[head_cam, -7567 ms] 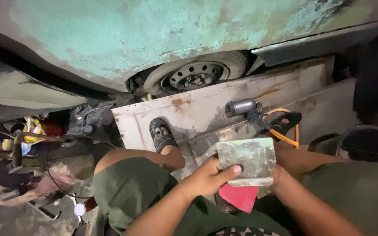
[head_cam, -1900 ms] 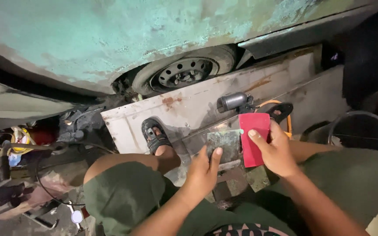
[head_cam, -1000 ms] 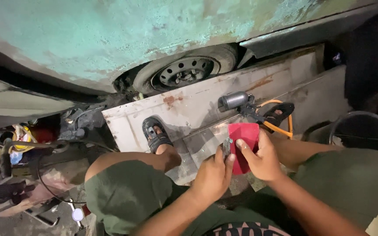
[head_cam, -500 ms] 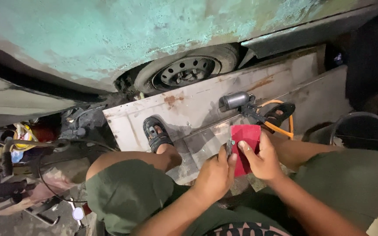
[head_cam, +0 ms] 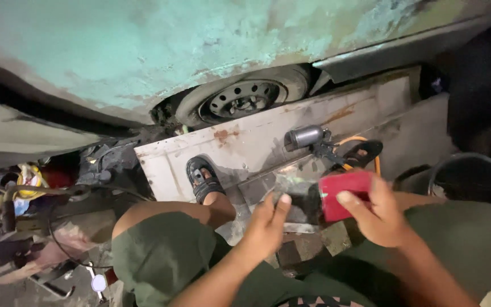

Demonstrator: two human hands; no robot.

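While the right hand (head_cam: pixel 385 219) pinches a flat red rectangular pad (head_cam: pixel 345 193) btwn thumb and fingers, the left hand (head_cam: pixel 268 227) sits just at its 9 o'clock, fingers loosely spread and closed on nothing, tips touching or nearly touching a dull grey metal piece (head_cam: pixel 294 190); can't tell which, motion blur. Red pad lies right beside that grey piece, at its 3 o'clock, above the lap. At 12 o'clock from the hands: a rusty off-white sheet-metal panel (head_cam: pixel 245 142) w/ a sandalled foot (head_cam: pixel 203 179) planted on it, and a small grey cylindrical power tool (head_cam: pixel 308 136) w/ orange hose. Judging by this, the step in hand is bringing pad onto the metal; next move prob. needs the left hand steadying the piece and the pad laid flat.
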